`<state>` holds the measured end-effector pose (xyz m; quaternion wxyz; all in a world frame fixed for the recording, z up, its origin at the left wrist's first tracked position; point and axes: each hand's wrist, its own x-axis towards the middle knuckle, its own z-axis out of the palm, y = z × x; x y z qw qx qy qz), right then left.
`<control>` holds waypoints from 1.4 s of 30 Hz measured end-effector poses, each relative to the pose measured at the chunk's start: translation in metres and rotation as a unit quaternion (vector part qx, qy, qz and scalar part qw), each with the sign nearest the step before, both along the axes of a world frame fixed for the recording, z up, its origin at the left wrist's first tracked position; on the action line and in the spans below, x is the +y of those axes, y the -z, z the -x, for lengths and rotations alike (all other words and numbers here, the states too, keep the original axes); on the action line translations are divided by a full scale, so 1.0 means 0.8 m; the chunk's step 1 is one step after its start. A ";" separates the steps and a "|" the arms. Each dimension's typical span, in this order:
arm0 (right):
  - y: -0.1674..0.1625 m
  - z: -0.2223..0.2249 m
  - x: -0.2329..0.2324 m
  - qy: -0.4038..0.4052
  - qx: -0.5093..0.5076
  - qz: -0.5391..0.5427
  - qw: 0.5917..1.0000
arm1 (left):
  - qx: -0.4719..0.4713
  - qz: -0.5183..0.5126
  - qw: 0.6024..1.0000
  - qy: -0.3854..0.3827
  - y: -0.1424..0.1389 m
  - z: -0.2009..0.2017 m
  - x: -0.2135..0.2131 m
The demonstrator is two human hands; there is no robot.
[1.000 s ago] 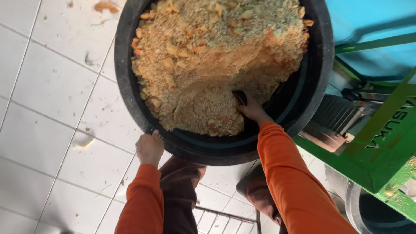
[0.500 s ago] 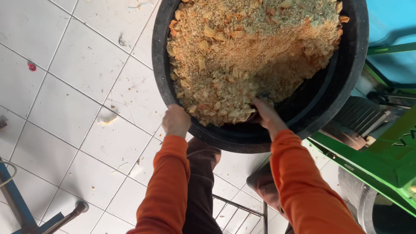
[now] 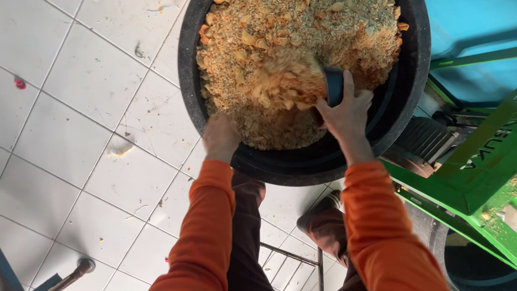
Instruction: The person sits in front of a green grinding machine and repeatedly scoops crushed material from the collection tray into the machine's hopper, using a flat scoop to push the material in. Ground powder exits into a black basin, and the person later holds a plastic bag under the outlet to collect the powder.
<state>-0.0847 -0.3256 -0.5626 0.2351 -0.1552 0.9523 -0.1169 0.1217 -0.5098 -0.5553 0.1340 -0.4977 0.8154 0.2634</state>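
A big round black tub (image 3: pixel 409 102) stands on the white tiled floor, filled with tan and orange crumbly flakes (image 3: pixel 285 32). My left hand (image 3: pixel 219 136) grips the tub's near rim on the left. My right hand (image 3: pixel 347 110) is inside the tub, closed on a dark scoop (image 3: pixel 334 85) that lifts a blurred heap of flakes (image 3: pixel 283 83) above the rest. Both my arms wear orange sleeves.
A green metal machine frame (image 3: pixel 474 178) stands close on the right, with a grey ribbed part (image 3: pixel 425 140) and another dark container (image 3: pixel 474 264) below it. A blue surface (image 3: pixel 474 32) lies behind. My legs, a metal stool frame (image 3: pixel 293 258) and a pipe end (image 3: pixel 81 268) are below.
The view shifted so the tub sits more to the right. My right hand rose from the tub's near wall, lifting a scoopful of flakes. My left hand stayed on the rim.
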 end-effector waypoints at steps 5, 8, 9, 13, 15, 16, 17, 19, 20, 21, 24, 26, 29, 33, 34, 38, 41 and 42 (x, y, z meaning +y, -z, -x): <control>0.069 0.036 0.013 -0.247 0.241 -0.160 0.925 | -0.108 -0.032 0.989 -0.098 0.009 0.014 -0.017; 0.099 0.021 0.004 -0.193 0.128 -0.151 0.961 | -0.063 -0.096 0.976 -0.184 0.015 0.023 -0.028; 0.105 0.020 0.000 -0.177 0.090 -0.154 0.968 | -0.056 -0.085 0.977 -0.187 0.018 0.024 -0.029; 0.119 0.022 -0.003 -0.095 -0.059 -0.115 0.987 | -0.051 -0.040 0.982 -0.176 0.036 0.022 -0.038; 0.120 0.027 -0.004 -0.060 -0.159 -0.076 0.982 | -0.086 -0.109 0.974 -0.181 0.045 0.018 -0.041; 0.121 0.029 -0.006 -0.052 -0.217 -0.052 0.973 | -0.098 -0.142 0.968 -0.184 0.049 0.016 -0.042; 0.122 0.030 -0.007 -0.048 -0.274 -0.027 0.960 | -0.096 -0.146 0.967 -0.185 0.052 0.013 -0.042; 0.129 0.027 -0.011 -0.119 -0.251 0.007 0.961 | -0.090 -0.149 0.967 -0.185 0.055 0.010 -0.042; 0.135 0.023 -0.015 -0.158 -0.247 0.021 0.956 | -0.077 -0.142 0.970 -0.184 0.055 0.008 -0.041; 0.140 0.020 -0.017 -0.108 -0.302 0.003 0.947 | -0.069 -0.134 0.971 -0.183 0.053 0.007 -0.040; 0.145 0.017 -0.021 -0.070 -0.339 0.018 0.938 | -0.073 -0.123 0.978 -0.155 0.048 0.004 -0.038; 0.143 0.017 -0.022 -0.071 -0.341 0.064 0.935 | -0.082 -0.097 0.983 -0.135 0.045 0.007 -0.039; 0.134 0.020 -0.022 0.020 -0.384 0.075 0.920 | -0.097 0.003 0.994 -0.046 0.048 0.019 -0.023; 0.109 0.017 -0.028 0.075 -0.423 0.091 0.898 | -0.010 -0.027 0.993 0.111 0.062 0.060 -0.007; 0.104 0.016 -0.030 0.064 -0.412 0.082 0.905 | 0.075 -0.011 0.986 0.146 0.065 0.072 0.001; 0.097 0.019 -0.033 0.098 -0.434 0.094 0.891 | 0.144 0.125 0.947 0.260 0.080 0.102 0.022; 0.100 0.025 -0.028 0.065 -0.406 0.072 0.909 | 0.150 0.166 0.943 0.248 0.088 0.114 0.031; 0.101 0.027 -0.026 0.074 -0.408 0.069 0.907 | 0.148 0.160 0.947 0.234 0.090 0.119 0.033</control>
